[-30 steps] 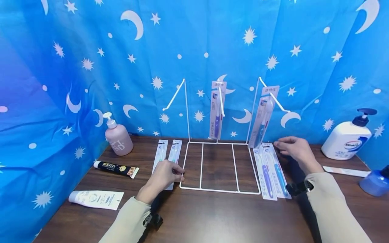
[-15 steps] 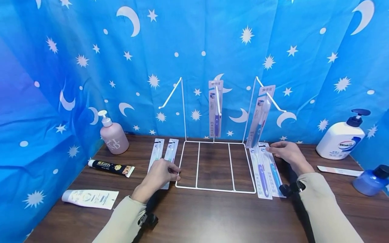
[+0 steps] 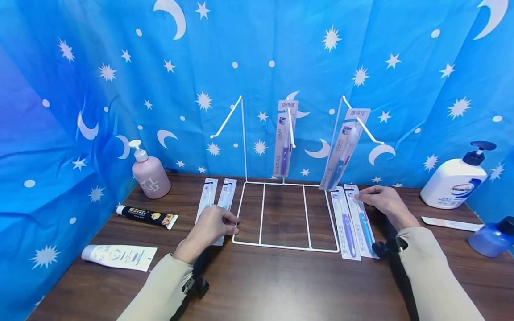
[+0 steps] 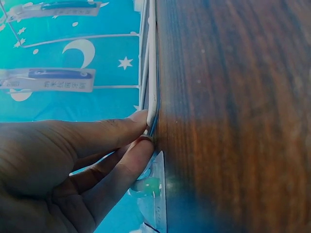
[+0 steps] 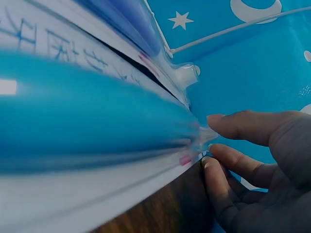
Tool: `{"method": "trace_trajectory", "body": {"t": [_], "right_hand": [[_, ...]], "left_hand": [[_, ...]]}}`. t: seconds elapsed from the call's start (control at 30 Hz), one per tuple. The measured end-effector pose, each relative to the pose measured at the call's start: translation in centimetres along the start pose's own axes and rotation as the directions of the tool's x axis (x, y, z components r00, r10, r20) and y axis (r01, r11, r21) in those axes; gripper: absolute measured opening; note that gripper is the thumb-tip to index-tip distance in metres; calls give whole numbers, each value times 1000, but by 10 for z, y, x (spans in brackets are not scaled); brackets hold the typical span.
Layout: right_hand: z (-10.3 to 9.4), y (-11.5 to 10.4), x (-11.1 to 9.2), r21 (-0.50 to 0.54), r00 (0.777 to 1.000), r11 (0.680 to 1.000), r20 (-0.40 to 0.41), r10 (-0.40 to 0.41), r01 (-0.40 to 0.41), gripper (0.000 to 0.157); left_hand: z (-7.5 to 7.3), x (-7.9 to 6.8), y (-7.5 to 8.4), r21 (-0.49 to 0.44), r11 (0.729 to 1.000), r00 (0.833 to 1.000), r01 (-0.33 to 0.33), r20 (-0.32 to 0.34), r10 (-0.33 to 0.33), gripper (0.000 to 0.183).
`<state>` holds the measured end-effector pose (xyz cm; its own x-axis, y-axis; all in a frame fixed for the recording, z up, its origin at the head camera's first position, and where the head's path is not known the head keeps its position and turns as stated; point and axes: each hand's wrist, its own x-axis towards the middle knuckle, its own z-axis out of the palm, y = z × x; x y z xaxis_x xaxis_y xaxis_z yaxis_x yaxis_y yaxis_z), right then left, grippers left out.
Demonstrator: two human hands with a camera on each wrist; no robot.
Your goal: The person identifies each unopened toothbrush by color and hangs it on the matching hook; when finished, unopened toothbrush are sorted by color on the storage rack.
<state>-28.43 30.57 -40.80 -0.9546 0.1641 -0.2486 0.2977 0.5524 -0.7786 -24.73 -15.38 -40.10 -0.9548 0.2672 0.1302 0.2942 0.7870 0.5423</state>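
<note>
In the head view a white wire rack [image 3: 286,249] stands on the wooden table. My left hand [image 3: 209,227] pinches its left front corner; the left wrist view shows thumb and finger [image 4: 138,153] on the wire. Packaged toothbrushes hang from the middle hook (a purple one [image 3: 284,156]) and the right hook (a blue one [image 3: 341,151]). Right of the rack lie a purple toothbrush pack [image 3: 347,227] and a blue toothbrush pack [image 3: 363,223]. My right hand [image 3: 383,200] pinches the blue pack's right edge near its top. Two green toothbrush packs [image 3: 226,191] lie left, partly behind my left hand.
A pink pump bottle [image 3: 150,176], black toothpaste tube [image 3: 146,216] and white tube [image 3: 118,257] are on the left. A white pump bottle [image 3: 453,183], flat white strip [image 3: 451,224] and blue bottle [image 3: 491,238] are right. A blue curtain [image 3: 265,40] stands behind.
My right hand has moved left from beside the blue toothbrush pack onto its edge. My left hand stays on the rack corner. The head view has shifted slightly.
</note>
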Motion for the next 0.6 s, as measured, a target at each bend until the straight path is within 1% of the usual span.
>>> {"method": "trace_trajectory", "body": {"t": [0.17, 0.33, 0.43, 0.6], "right_hand": [[2, 2, -2, -23, 1000, 1000, -28, 6, -7, 71], [5, 0, 1, -19, 998, 1000, -60, 20, -21, 63], [5, -3, 2, -3, 998, 1000, -57, 19, -19, 61], [-1, -3, 1, 19, 999, 1000, -35, 18, -17, 64]], "left_hand": [[1, 0, 2, 3, 1000, 1000, -5, 9, 5, 17], [-1, -2, 2, 5, 1000, 1000, 17, 5, -17, 16], [-2, -4, 1, 8, 999, 1000, 31, 0, -31, 16], [-1, -4, 0, 6, 999, 999, 43, 4, -43, 17]]}}
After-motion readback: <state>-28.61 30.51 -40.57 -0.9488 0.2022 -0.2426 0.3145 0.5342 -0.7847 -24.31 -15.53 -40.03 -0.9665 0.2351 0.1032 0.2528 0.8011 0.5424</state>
